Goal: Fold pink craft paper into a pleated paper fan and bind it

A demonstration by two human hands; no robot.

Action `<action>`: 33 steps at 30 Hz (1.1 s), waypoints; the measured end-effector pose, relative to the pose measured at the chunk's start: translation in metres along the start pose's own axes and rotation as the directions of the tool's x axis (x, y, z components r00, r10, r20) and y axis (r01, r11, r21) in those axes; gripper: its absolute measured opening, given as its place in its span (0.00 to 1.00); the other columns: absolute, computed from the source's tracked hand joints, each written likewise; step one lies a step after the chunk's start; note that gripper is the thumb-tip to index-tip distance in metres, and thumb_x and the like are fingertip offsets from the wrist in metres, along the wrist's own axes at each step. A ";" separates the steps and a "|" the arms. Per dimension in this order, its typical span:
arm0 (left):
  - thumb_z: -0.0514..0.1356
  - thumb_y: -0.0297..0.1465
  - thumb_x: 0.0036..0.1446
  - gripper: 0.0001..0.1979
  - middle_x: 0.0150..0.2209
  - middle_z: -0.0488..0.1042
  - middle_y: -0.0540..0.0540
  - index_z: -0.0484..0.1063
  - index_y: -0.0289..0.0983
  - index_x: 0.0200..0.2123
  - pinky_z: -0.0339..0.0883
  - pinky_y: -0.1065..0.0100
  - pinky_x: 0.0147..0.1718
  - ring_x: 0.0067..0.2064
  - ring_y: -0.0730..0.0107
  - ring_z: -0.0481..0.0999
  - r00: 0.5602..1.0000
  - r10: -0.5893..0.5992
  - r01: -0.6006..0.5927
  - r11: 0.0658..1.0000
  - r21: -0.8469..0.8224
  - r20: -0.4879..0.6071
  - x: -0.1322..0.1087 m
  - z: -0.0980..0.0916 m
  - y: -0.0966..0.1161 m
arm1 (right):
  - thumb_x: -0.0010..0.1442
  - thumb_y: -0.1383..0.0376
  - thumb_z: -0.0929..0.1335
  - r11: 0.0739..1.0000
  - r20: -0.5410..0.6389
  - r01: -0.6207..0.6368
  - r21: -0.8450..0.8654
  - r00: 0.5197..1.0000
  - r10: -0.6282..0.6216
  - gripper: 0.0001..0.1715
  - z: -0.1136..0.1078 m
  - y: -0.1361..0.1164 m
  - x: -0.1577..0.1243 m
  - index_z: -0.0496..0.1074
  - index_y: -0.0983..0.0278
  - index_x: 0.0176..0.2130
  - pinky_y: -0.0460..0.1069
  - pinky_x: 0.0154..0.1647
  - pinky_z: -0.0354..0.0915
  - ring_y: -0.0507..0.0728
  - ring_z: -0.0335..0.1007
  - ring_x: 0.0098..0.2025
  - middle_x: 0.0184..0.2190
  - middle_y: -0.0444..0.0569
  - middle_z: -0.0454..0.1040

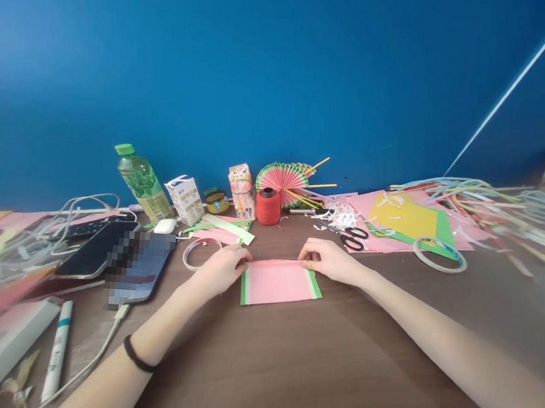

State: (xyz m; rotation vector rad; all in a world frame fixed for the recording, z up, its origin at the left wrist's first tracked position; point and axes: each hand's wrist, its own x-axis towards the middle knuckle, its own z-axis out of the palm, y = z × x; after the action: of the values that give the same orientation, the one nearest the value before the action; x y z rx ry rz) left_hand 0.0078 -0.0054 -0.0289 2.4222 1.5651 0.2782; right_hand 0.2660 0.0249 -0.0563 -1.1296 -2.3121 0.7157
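A sheet of pink paper with green and pale green strips along its two short sides lies flat on the brown table. Its far edge looks folded into a narrow pleat. My left hand pinches that edge at the left corner, fingers closed on the paper. At the right corner, my right hand grips the same edge between thumb and curled fingers. Just left of my left hand lies a roll of tape. Beyond the paper stand a red spool of thread and folded watermelon-patterned paper fans with yellow sticks.
Scissors, white paper scraps, coloured sheets and another tape roll lie at right. Phones, a marker and cables crowd the left. A green bottle and a small box stand near the blue wall.
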 end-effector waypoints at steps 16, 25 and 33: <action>0.46 0.18 0.49 0.13 0.36 0.68 0.43 0.65 0.37 0.34 0.63 0.62 0.40 0.41 0.62 0.68 0.998 0.056 -0.054 0.964 0.259 0.001 -0.001 0.014 0.002 | 0.51 0.74 0.61 0.971 0.105 0.122 -0.205 0.989 -0.102 0.09 -0.004 -0.005 -0.002 0.69 0.64 0.29 0.45 0.28 0.55 0.49 0.60 0.26 0.29 0.45 0.65; 0.46 0.16 0.51 0.13 0.36 0.67 0.40 0.65 0.34 0.33 0.64 0.61 0.37 0.41 0.57 0.68 0.997 0.075 -0.068 0.860 0.507 0.006 -0.006 0.014 0.021 | 0.50 0.76 0.60 0.913 0.143 0.137 -0.385 0.986 -0.088 0.09 0.001 -0.012 -0.004 0.64 0.64 0.30 0.44 0.25 0.50 0.49 0.60 0.26 0.31 0.45 0.65; 0.47 0.14 0.52 0.13 0.32 0.69 0.39 0.68 0.30 0.34 0.67 0.64 0.29 0.37 0.59 0.72 0.997 -0.004 -0.047 0.776 0.629 0.081 -0.010 0.014 0.050 | 0.51 0.80 0.60 0.638 0.124 0.074 -0.766 0.992 0.034 0.13 0.019 -0.044 -0.011 0.65 0.66 0.35 0.45 0.22 0.51 0.53 0.67 0.29 0.33 0.49 0.67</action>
State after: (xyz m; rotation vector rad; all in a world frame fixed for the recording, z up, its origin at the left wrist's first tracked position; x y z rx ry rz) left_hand 0.0516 -0.0354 -0.0277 2.8818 1.8101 -0.4164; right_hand 0.2356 -0.0117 -0.0452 -1.4102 -2.8234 -0.3137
